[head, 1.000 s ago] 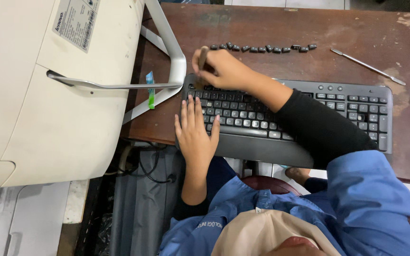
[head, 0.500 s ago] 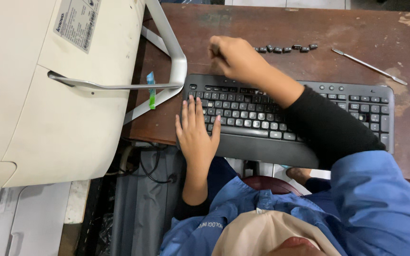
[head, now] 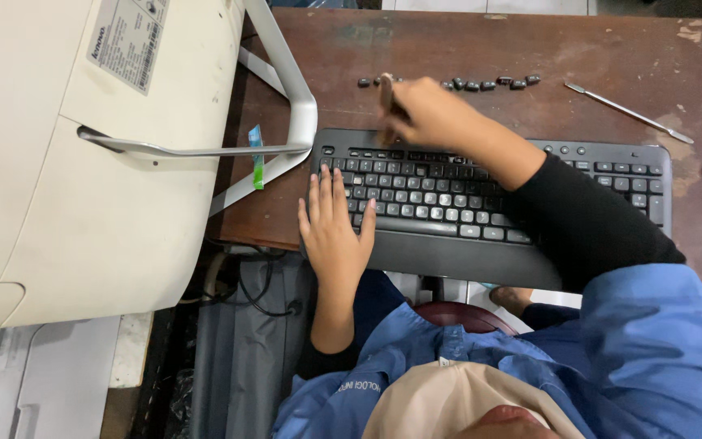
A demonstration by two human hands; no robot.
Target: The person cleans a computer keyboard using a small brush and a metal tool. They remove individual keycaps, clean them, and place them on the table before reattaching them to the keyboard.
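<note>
A black keyboard (head: pixel 595 175) lies on a dark wooden desk (head: pixel 448 41). My left hand (head: pixel 336 228) rests flat on the keyboard's left end, fingers spread, holding nothing. My right hand (head: pixel 432 118), in a black sleeve, hovers over the keyboard's top-left rows. It grips a thin brownish tool (head: pixel 385 91), which is blurred and points up toward a row of loose black keycaps (head: pixel 489 84) lying just beyond the keyboard.
A thin metal pry tool (head: pixel 627 112) lies at the desk's back right. The cream back of a monitor (head: pixel 83 162) with a grey stand (head: pixel 286 97) fills the left. A small green strip (head: pixel 257 158) sits by the stand. Cables (head: pixel 262 293) hang below the desk edge.
My right hand left the keyboard's top-left corner, went up to the keycap row, and now sits between the row and the keyboard. The left hand stayed put.
</note>
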